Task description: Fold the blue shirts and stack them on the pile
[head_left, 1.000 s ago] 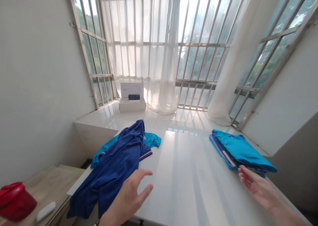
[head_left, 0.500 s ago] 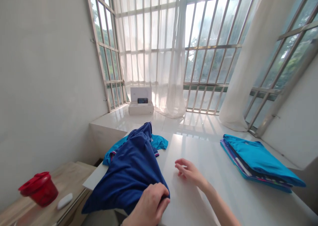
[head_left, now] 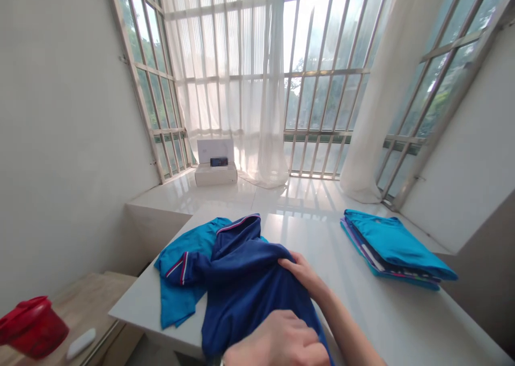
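A navy blue polo shirt (head_left: 249, 280) with red-and-white trim on collar and sleeve lies loosely over the front of the white table. My left hand (head_left: 277, 339) is closed on its lower part near the bottom of the view; the fingertips are hidden behind the back of the hand. My right hand (head_left: 300, 269) grips the shirt's right side, its fingers partly tucked into the cloth. Under the navy shirt, and to its left, spreads a bright blue garment (head_left: 177, 296).
A folded stack of clothes (head_left: 394, 248), bright blue on top, sits at the table's right. On a lower wooden surface at left stand a red bucket (head_left: 36, 328) and a white object (head_left: 81, 343). A white box (head_left: 216, 174) rests on the sill by the curtain.
My right hand, free over the table before, now holds the shirt's right side. The shirt has shifted right and its collar and sleeve show more. The view has turned slightly right.
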Available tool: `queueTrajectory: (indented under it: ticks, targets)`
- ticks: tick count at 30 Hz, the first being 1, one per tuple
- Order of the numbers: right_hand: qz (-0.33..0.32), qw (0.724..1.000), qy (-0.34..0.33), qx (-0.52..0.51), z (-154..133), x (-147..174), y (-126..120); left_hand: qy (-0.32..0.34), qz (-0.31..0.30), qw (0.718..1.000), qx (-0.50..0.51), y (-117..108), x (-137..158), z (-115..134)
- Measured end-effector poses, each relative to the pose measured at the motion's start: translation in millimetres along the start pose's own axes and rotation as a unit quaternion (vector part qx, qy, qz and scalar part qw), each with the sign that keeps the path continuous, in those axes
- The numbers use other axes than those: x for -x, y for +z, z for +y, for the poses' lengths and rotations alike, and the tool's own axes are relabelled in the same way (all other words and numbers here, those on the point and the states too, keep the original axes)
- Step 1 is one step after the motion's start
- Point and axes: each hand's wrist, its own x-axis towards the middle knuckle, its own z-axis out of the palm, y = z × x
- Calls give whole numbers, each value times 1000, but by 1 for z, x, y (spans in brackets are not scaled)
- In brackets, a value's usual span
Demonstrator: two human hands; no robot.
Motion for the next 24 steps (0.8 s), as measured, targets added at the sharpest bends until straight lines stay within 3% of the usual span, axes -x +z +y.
queueTrajectory:
  ticks: [3,5,7,10,13,17,24]
  targets:
    - [56,998,-5,-31,-9,2,-19,-117,136,968,-175,-61,-6,-39]
    - [69,997,-1,-44,-14,2,-27,-220,175,926,-252,-95,-8,-77]
    - [70,997,1,-44,-15,2,-31,-382,116,864,-307,-114,-7,-115]
    - [67,997,-7,-28,-12,-2,-37,-476,77,818,-313,-116,1,-157]
    - [59,998,-21,-12,-8,-9,-42,-494,73,808,-312,-106,9,-176]
    - [67,997,-35,8,-2,-18,-48,-478,78,814,-321,-97,13,-179]
    - [57,996,22,72,10,-22,-50,-438,109,821,-349,-89,14,-185]
